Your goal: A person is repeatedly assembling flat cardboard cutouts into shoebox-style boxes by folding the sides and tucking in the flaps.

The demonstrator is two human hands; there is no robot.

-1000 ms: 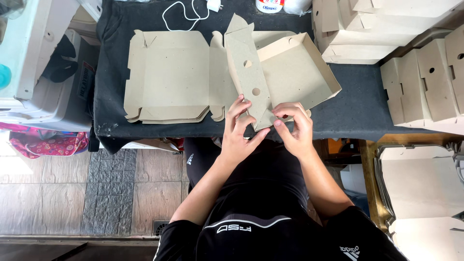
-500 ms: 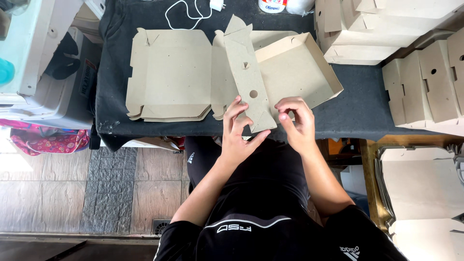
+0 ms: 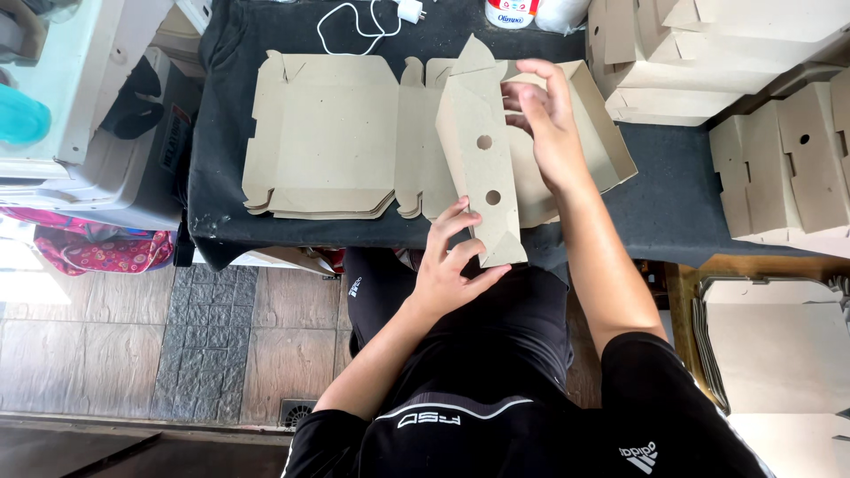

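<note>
Cardboard box (image 3: 567, 142): left hand (image 3: 447, 265) pinches its raised holed flap's near corner upright; right hand (image 3: 544, 119), fingers loosely spread, presses inside the tray.

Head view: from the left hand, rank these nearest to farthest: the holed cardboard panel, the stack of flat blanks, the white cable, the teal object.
1. Holed cardboard panel: touching the left hand, just above it.
2. Stack of flat blanks: on the dark table, up and to the left.
3. White cable: at the table's far edge.
4. Teal object: far left, off the table.
</note>
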